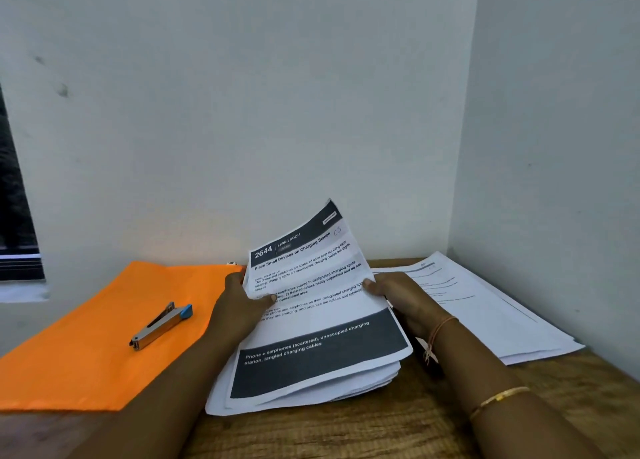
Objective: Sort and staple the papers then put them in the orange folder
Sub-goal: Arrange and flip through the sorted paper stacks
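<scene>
Holding the top sheets of the papers point(311, 320) by both side edges, that's where we are. The left hand point(239, 306) has its thumb laid across the printed face and its fingers curled behind. The right hand point(398, 299) pinches the opposite edge the same way.

The far end of those sheets is raised and bowed toward the camera, and the near end rests on the thick stack on the table point(381, 431). This looks like the sorting step: reading the header, number 2644, to decide which set this one belongs to.

To do it well, I'd say keep the grip light so nothing creases. Peel off only the sheets that belong together, and square their edges before any stapling.

A second pile point(485, 316) lies flat just to the right, near the corner of the walls, and looks a likely home for sorted sets. The orange folder point(86, 348) lies flat on the left, just beside the stack. The stapler point(161, 325) rests on top of it, with no hand on it and within easy reach.
</scene>
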Action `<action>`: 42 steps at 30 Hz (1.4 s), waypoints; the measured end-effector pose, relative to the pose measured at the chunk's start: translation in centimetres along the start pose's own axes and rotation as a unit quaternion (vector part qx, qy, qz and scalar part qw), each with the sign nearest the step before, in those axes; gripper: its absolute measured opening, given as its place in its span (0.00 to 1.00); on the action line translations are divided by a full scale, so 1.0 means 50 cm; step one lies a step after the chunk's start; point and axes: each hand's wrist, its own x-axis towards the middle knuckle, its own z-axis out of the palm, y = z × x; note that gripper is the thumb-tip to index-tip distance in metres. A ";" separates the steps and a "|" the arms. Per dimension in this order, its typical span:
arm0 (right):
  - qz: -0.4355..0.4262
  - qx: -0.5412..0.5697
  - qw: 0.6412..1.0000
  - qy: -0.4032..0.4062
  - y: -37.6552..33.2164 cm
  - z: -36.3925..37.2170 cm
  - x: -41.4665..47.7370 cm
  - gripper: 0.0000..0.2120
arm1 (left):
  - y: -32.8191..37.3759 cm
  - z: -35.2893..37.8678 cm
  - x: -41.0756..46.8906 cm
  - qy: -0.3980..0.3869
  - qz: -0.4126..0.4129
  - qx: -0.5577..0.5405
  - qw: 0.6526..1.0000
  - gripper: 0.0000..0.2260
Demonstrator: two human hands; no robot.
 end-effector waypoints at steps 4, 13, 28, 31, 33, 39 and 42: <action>0.000 0.040 0.999 -0.008 -0.002 -0.005 0.000 0.09 | -0.005 0.002 0.008 -0.016 -0.003 0.007 1.000 0.26; -0.013 -0.043 0.999 -0.014 -0.001 -0.008 -0.003 0.06 | 0.001 -0.012 0.006 0.062 0.023 -0.023 0.998 0.21; -0.091 0.001 0.994 0.053 -0.013 -0.005 -0.005 0.08 | 0.027 -0.002 -0.006 0.101 0.180 -0.146 0.968 0.05; -0.072 0.055 0.996 0.018 -0.022 -0.005 -0.014 0.09 | 0.024 -0.002 -0.004 0.108 0.186 -0.154 0.965 0.05; -0.060 0.091 0.992 -0.059 -0.026 -0.010 -0.024 0.11 | 0.024 -0.003 -0.002 0.120 0.186 -0.155 0.963 0.05; -0.023 0.091 0.967 -0.237 -0.048 -0.027 -0.051 0.19 | 0.019 -0.005 0.007 0.134 0.172 -0.181 0.959 0.04; -0.023 0.099 0.976 -0.192 -0.050 -0.031 -0.042 0.20 | 0.019 -0.006 0.009 0.131 0.154 -0.214 0.956 0.04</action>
